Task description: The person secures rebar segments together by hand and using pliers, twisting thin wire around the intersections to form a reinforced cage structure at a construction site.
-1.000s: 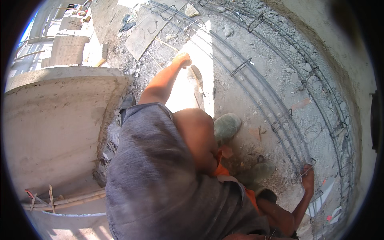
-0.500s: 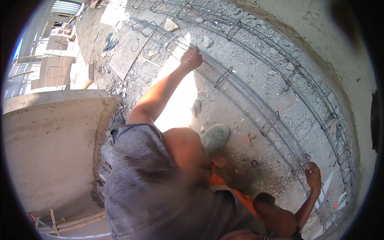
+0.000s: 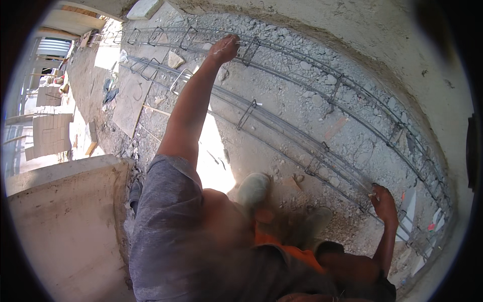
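Two long rebar cages lie side by side on the rubble ground. My left arm reaches over the nearer rebar cage (image 3: 250, 115), and my left hand (image 3: 225, 49) is closed on the top bar of the farther rebar cage (image 3: 336, 88). At the right end of the nearer cage, the fingers of my right hand (image 3: 385, 204) are curled around its grouped bars. Square wire stirrups stand along both cages. A pale bent wire stirrup (image 3: 177, 83) sits by the nearer cage, partly behind my left forearm.
A concrete wall (image 3: 402, 60) borders the far side. At the left stands a concrete block wall (image 3: 70, 201), with stacked blocks (image 3: 50, 133) beyond it. A flat board (image 3: 132, 108) and a stone (image 3: 175, 60) lie on the ground. My shoes (image 3: 254, 189) stand near the nearer cage.
My left hand has gone from the nearer cage out to the farther one. My right hand stays at the nearer cage's end. The whole view has shifted.
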The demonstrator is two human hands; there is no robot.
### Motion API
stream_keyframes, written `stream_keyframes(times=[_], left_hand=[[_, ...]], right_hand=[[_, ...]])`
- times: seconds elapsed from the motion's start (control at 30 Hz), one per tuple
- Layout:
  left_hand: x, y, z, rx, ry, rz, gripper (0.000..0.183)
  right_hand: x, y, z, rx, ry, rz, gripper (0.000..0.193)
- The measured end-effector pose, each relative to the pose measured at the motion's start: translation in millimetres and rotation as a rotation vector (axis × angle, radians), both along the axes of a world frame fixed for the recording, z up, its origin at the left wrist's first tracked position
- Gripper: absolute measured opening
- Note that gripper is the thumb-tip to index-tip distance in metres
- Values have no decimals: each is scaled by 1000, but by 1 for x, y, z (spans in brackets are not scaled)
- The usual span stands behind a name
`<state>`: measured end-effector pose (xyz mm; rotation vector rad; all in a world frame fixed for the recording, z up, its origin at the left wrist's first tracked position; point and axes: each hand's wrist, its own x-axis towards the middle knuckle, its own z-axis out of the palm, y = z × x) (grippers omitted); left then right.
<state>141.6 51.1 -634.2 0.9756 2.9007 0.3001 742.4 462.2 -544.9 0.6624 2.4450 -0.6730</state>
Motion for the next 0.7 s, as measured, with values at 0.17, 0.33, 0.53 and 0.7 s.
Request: stream_keyframes(times=[0.17,0.33,0.53,0.7], left_hand=[[-34,29,-46,50,132,721,49],[-58,9,-76,-184,-198,427,67],[-72,2,-93,-256,-201,328,62],[-57,-5,-103,-309,-163,289,47]], right_hand=[[-12,-3,0,-19,-117,-59,32],[1,19,-22,-39,73,50,28],[-2,20,-28,-122,62,6,28],[-10,7,-29,-117,-11,11,28]])
